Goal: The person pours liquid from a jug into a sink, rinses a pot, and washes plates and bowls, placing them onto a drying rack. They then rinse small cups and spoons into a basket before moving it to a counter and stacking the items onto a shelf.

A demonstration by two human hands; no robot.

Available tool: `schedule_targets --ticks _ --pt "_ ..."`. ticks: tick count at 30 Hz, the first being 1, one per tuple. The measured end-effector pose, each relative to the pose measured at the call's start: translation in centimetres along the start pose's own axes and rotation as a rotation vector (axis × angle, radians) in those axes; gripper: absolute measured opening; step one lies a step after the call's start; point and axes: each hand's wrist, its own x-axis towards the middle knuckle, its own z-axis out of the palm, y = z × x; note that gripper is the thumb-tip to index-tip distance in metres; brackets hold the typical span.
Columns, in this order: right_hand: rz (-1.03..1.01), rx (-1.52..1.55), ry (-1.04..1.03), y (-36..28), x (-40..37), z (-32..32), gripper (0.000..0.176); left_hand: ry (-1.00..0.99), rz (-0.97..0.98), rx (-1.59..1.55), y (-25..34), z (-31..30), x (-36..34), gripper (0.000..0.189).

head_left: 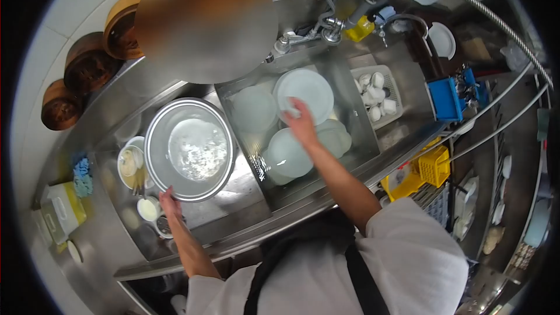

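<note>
My left hand (170, 204) is at the near rim of a large round metal basin (190, 198), with its fingers closed on the edge. The basin stands in the left sink bay. My right hand (301, 122) reaches into the middle sink, fingers spread over the near edge of a white plate (309, 93). More plates lie under the water around it, including a round plate (290, 154) nearer to me and a paler plate (255, 109) to the left. Whether my right fingers touch the plate is hard to tell.
Small bowls (149, 209) and cutlery sit left of the basin. White cups (373, 90) fill a rack on the right, beside a blue cutlery bin (444, 99). A hose tap (332, 30) stands behind the sink. A large blurred round shape (207, 23) hides the back left.
</note>
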Motion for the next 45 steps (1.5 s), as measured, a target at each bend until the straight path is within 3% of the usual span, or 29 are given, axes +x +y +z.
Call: schedule_targets --ticks 1,2,3,4,6,7,9,11,13,15,18,21,23,27,30,32,35,39,41,42,44,45 --pt "0.222 0.036 0.15 4.9 2.6 -2.8 0.054 0.098 0.01 0.052 -0.2 0.6 -0.3 0.034" --pt "0.3 -0.186 0.292 10.8 5.1 -5.3 0.059 0.109 0.062 0.233 -0.6 -0.2 0.5 0.041" --pt "0.389 -0.159 0.314 13.3 6.5 -7.2 0.062 0.119 0.116 0.415 -1.1 -0.7 1.2 0.049" --pt "0.486 -0.127 0.338 15.4 7.3 -8.3 0.064 0.138 0.106 0.406 -1.7 0.1 0.6 0.049" --pt "0.549 -0.246 0.294 20.0 9.2 -8.4 0.065 0.484 0.54 0.874 -1.6 3.8 -2.2 0.057" --pt "0.617 -0.354 0.265 21.4 9.9 -8.3 0.065 0.513 0.527 0.874 -1.2 6.3 -4.7 0.057" --pt "0.61 -0.263 0.251 21.2 10.1 -8.1 0.066 0.287 0.703 0.747 0.5 13.0 -11.8 0.053" --pt "0.604 -0.174 0.214 19.6 11.2 -7.4 0.067 0.116 0.683 0.76 1.2 17.6 -18.0 0.046" --pt "0.833 -0.14 0.158 18.3 13.1 -7.5 0.064 0.007 0.553 0.728 -0.1 20.0 -22.8 0.037" --pt "0.757 -0.143 0.042 26.0 16.6 -8.9 0.063 -0.03 0.533 0.808 -2.3 22.5 -26.3 0.029" --pt "1.062 -0.02 -0.195 31.2 20.4 -9.5 0.064 -0.05 0.451 0.757 -6.4 26.2 -29.3 0.026" --pt "1.007 0.32 -0.192 27.4 16.9 -10.1 0.052 -0.028 0.393 0.71 -10.1 30.1 -30.2 0.025" --pt "0.814 0.424 -0.061 23.7 14.9 -10.6 0.045 -0.05 0.382 0.625 -11.9 32.5 -30.2 0.025" --pt "0.903 0.279 -0.059 22.3 15.4 -10.7 0.047 -0.091 0.311 0.555 -13.1 35.9 -30.0 0.027" --pt "0.828 0.501 -0.125 22.3 15.3 -10.9 0.054 -0.102 0.292 0.561 -13.2 36.8 -29.9 0.027" --pt "0.782 0.49 -0.146 21.3 15.3 -11.3 0.067 -0.126 0.287 0.561 -13.8 36.9 -29.7 0.03" --pt "0.764 0.417 -0.083 15.9 14.6 -12.1 0.069 -0.198 0.189 0.585 -14.9 36.8 -29.1 0.034" --pt "0.715 0.27 -0.139 15.8 16.4 -10.5 0.079 -0.279 0.17 0.627 -16.7 37.3 -28.2 0.035" --pt "0.516 0.11 -0.221 19.5 18.6 -10.6 0.086 -0.378 -0.168 0.451 -18.0 37.3 -27.2 0.037" --pt "0.504 0.116 -0.226 18.5 18.5 -10.3 0.086 -0.377 -0.155 0.45 -18.5 37.3 -26.6 0.037" --pt "0.226 -0.067 -0.161 15.4 17.5 -10.5 0.083 -0.415 -0.193 0.456 -19.4 37.1 -25.7 0.041" --pt "0.22 -0.062 -0.153 14.0 17.0 -10.6 0.083 -0.423 -0.185 0.458 -19.9 36.8 -25.2 0.041"
